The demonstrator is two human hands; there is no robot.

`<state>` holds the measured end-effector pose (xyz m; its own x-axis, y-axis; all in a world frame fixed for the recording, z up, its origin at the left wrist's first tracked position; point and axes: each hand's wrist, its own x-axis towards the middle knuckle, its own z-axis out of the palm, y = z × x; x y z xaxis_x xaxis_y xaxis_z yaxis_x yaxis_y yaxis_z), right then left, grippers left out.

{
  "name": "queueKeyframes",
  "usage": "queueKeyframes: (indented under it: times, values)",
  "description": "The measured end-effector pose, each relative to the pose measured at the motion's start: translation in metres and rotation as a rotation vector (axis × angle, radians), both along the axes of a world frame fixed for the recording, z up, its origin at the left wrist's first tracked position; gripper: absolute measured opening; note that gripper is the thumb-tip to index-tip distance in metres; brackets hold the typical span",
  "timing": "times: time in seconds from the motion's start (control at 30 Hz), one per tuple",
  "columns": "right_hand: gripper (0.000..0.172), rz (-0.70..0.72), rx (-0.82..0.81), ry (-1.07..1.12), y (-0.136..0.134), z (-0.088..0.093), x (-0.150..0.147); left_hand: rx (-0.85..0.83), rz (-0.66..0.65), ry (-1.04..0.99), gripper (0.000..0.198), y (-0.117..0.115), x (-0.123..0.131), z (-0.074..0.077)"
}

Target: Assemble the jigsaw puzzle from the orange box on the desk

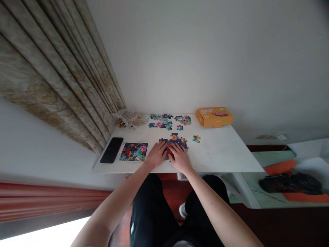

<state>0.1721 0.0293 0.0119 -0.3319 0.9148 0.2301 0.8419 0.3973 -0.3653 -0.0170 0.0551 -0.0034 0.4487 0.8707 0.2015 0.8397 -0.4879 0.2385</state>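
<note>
The left hand (156, 154) and right hand (180, 158) lie flat, fingers spread, gripping nothing, on the partly assembled navy-and-orange cardboard jigsaw puzzle (180, 141) at lower centre of the frame, on the white bench (218, 154).

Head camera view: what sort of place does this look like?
Most likely a room in a home, though which room is hard to tell. A long patterned curtain hangs beside a white table holding a jigsaw puzzle and an orange cardboard box.

Left forearm (120, 192) and right forearm (213, 202) are extended forward and are angled inward toward the wrists. Left hand (156, 154) and right hand (180, 158) are held palm-down and open, side by side, very close together.
</note>
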Motion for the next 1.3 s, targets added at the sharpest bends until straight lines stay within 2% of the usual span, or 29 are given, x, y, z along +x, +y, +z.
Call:
queueKeyframes:
  times: [0.33, 0.57, 0.8, 1.03, 1.1, 1.17, 1.3]
  values:
    - [0.041, 0.0, 0.049, 0.094, 0.006, -0.009, 0.001, 0.083, -0.103, -0.116, 0.053, -0.001, 0.003, 0.008]
    - [0.041, -0.272, 0.058, 0.106, 0.007, -0.016, 0.002, 0.05, -0.125, -0.082, 0.053, -0.001, 0.005, 0.008]
    - [0.041, -0.281, 0.028, 0.076, 0.007, -0.015, 0.0, 0.074, -0.112, -0.109, 0.049, -0.002, 0.004, 0.005]
    - [0.036, -0.297, -0.002, 0.103, 0.008, -0.015, 0.005, 0.078, -0.102, -0.102, 0.046, -0.008, 0.005, 0.01]
    - [0.033, -0.298, 0.01, 0.134, 0.021, -0.012, 0.01, 0.082, -0.097, -0.103, 0.044, -0.01, 0.006, 0.011]
    - [0.034, -0.278, 0.035, 0.18, 0.047, -0.007, 0.013, 0.084, -0.092, -0.112, 0.042, -0.01, 0.008, 0.011]
    - [0.041, -0.194, 0.043, 0.214, 0.124, 0.004, 0.006, 0.092, -0.078, -0.128, 0.038, -0.009, 0.009, 0.011]
